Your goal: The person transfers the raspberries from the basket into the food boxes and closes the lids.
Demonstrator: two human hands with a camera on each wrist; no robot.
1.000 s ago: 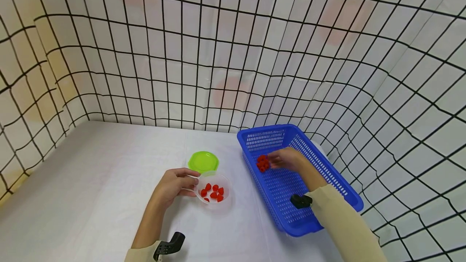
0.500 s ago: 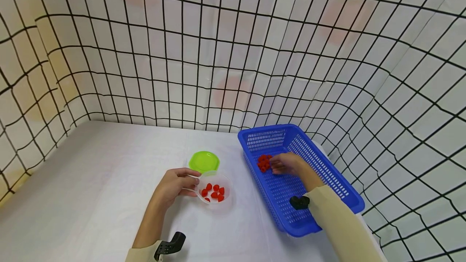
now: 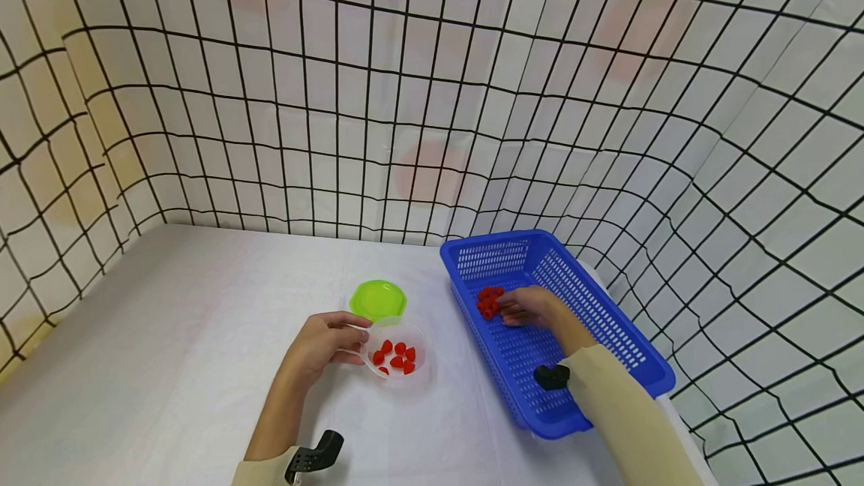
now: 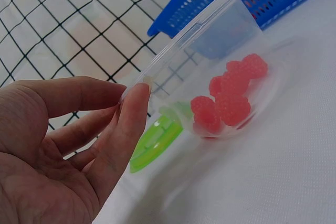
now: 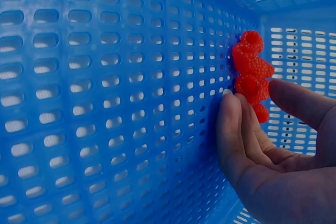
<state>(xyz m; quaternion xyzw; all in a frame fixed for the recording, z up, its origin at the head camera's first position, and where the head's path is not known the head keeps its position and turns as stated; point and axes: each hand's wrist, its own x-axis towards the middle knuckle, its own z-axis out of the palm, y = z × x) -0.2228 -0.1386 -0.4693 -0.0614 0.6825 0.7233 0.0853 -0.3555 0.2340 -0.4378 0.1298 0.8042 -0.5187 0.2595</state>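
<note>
My left hand [image 3: 331,340] pinches the rim of a clear round plastic tub [image 4: 173,72] between thumb and fingers. The tub stands on the white tablecloth with several red raspberries [image 4: 231,106] in it. Inside the blue basket [image 3: 496,366], my right hand [image 3: 533,307] reaches down to a cluster of raspberries [image 3: 487,303] near the left wall. In the right wrist view its thumb and fingertips are spread at the near end of the cluster [image 5: 252,72]. A firm grip on any one berry does not show.
A bright green lid [image 3: 378,300] lies just behind the tub, close to its rim. The basket's long perforated walls rise around the right hand. White cloth [image 3: 202,6] with a black grid encloses the table at the back and sides.
My right hand has shifted slightly within the basket, drawing back a little from the raspberries and then returning to them. My left hand and the tub stay where they were.
</note>
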